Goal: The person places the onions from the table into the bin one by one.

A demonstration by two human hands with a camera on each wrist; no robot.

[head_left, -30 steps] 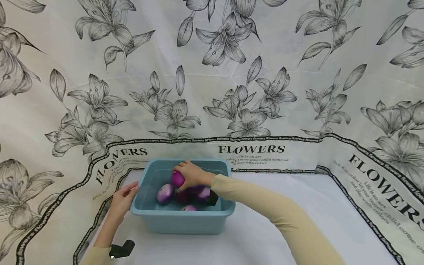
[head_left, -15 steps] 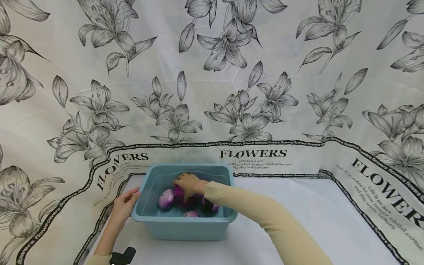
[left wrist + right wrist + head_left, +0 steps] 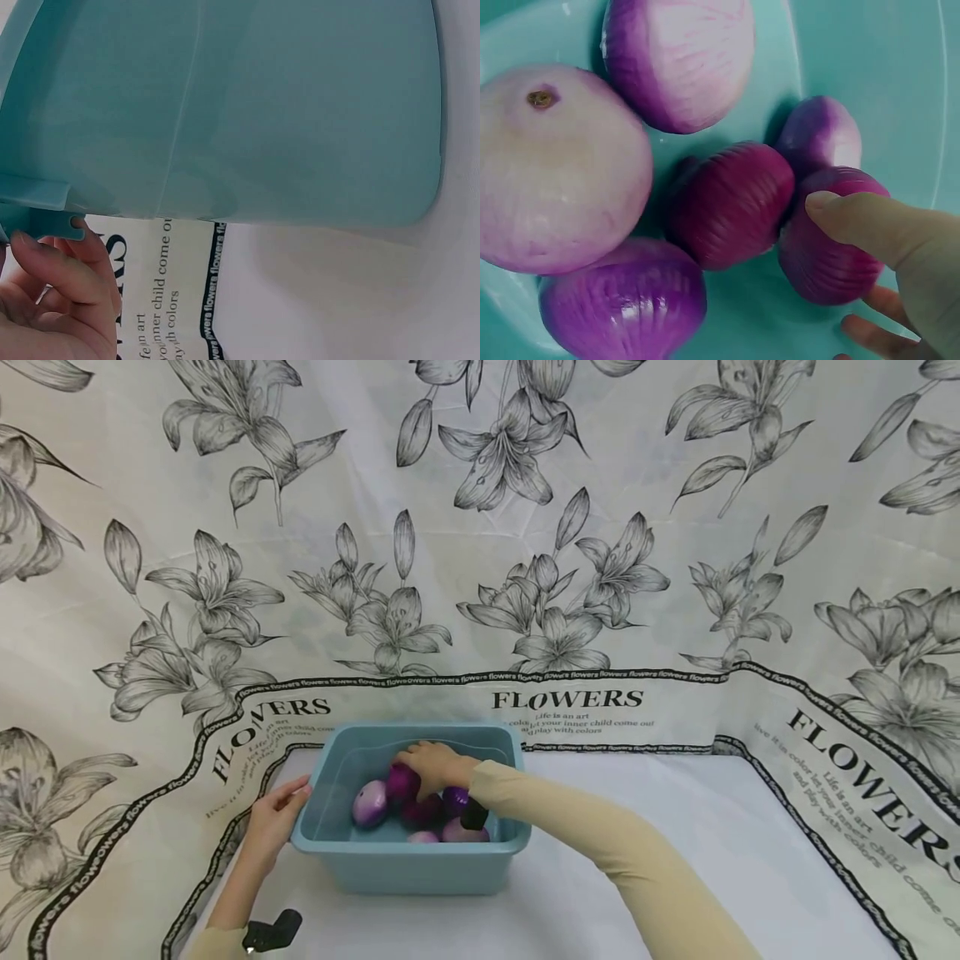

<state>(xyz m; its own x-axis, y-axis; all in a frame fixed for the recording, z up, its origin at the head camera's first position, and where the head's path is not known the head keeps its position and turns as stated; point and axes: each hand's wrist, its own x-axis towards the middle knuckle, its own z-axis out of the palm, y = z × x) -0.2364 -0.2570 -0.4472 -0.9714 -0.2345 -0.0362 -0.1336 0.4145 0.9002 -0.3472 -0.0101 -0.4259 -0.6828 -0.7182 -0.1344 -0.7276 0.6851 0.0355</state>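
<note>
A blue plastic basin (image 3: 412, 870) stands on the white table with several onions inside. My right hand (image 3: 435, 766) reaches into it and grips a red onion (image 3: 829, 255); the thumb lies across its top, the other fingers at its lower side. Beside it are a dark red onion (image 3: 731, 206) and a small pale-purple onion (image 3: 821, 135). Farther off lie a large whitish onion (image 3: 555, 172), a violet onion (image 3: 626, 300) and a white-and-purple onion (image 3: 682, 60). My left hand (image 3: 273, 818) pinches the basin's left rim, seen also in the left wrist view.
White cloth covers the table (image 3: 592, 877), spreading right of the basin. Behind and at both sides hangs a flower-printed curtain (image 3: 510, 552) with a black lettered band. A black wrist mount (image 3: 273, 932) sits by my left forearm.
My right hand has lowered the red onion from higher in the basin down beside the other onions. The left hand keeps its hold on the rim. The head view tilts slightly up and down.
</note>
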